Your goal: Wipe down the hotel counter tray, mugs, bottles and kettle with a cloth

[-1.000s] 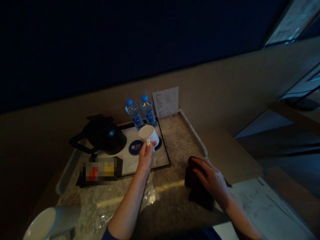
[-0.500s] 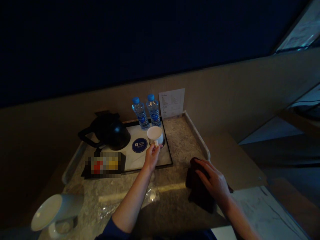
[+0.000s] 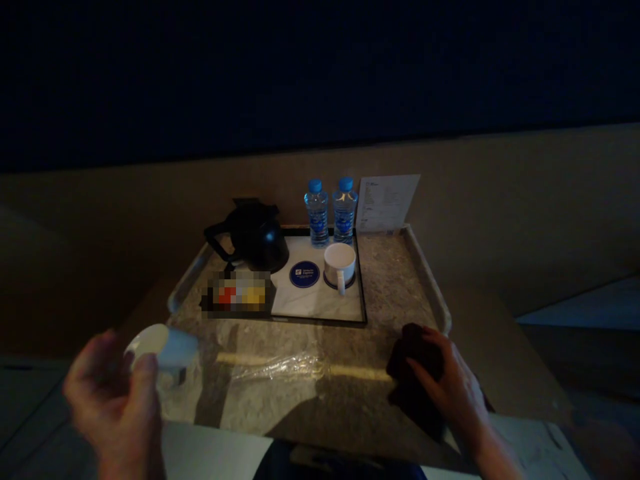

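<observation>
Left hand (image 3: 113, 400) blurred, seemingly gripping white cup (image 3: 163, 347) | right hand (image 3: 450, 383) spread, covering dark cloth (image 3: 413, 373)

Left hand (image 3: 113, 400) raised, fingers loosely curled; right hand (image 3: 453, 387) pressed flat, palm down

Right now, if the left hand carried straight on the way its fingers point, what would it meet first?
Probably the second white cup on its side at the counter's near-left corner; the left hand looks almost on it, though blur hides whether they touch.
</observation>
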Action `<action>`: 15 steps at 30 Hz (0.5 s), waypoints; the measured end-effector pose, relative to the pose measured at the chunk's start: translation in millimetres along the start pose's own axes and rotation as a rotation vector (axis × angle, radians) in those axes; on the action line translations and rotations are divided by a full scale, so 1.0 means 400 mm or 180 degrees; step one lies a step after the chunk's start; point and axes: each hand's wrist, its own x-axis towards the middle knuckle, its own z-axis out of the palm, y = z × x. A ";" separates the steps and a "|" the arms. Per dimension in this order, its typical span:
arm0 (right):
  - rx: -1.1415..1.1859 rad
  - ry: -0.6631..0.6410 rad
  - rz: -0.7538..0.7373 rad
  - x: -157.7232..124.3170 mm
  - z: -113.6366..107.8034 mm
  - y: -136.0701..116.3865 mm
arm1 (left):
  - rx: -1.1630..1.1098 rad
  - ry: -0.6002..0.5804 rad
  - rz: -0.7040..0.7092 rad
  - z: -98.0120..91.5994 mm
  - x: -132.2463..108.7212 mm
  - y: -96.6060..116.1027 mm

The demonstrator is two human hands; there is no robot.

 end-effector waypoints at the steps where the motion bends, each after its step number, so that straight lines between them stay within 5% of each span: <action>1: -0.0024 -0.0028 -0.0100 0.001 -0.001 0.002 | 0.0093 0.0475 -0.0058 -0.040 0.011 -0.036; 3: -0.0115 -0.0044 -0.0310 0.000 -0.001 0.011 | 0.0209 0.0945 -0.0183 -0.096 0.014 -0.112; 7: -0.0372 -0.0115 -0.0614 -0.001 0.006 0.036 | 0.0568 0.1036 -0.1382 -0.128 -0.027 -0.222; 15: -0.0636 -0.0005 -0.0888 0.012 -0.006 0.020 | 0.0255 0.0602 -0.1877 -0.099 -0.078 -0.292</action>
